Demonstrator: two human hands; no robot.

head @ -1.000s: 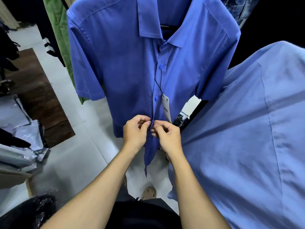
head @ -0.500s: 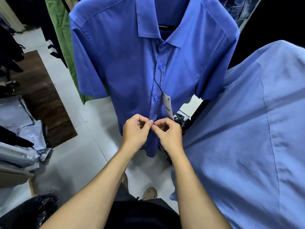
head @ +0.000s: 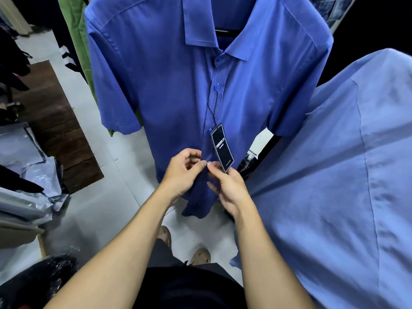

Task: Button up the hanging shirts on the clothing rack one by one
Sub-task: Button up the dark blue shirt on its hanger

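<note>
A royal blue short-sleeved shirt [head: 169, 90] hangs on a hanger straight ahead. Three of its upper buttons look fastened; a black tag [head: 222, 147] dangles on a string from the placket. My left hand [head: 182, 172] pinches the left edge of the placket low on the shirt. My right hand [head: 229, 188] pinches the right edge just beside it, below the tag. The fingertips of both hands meet at the placket, and the button between them is hidden.
A lighter blue shirt [head: 334, 186] fills the right side, close to my right arm. A green garment [head: 78, 41] hangs behind on the left. Grey plastic-wrapped bundles [head: 24, 175] lie at the left beside a dark wooden platform [head: 60, 130]. My sandalled feet stand on pale floor.
Both hands stayed together at the lower placket. The tag has turned from its white side to its black side, and the shirt's loose lower hem has swung.
</note>
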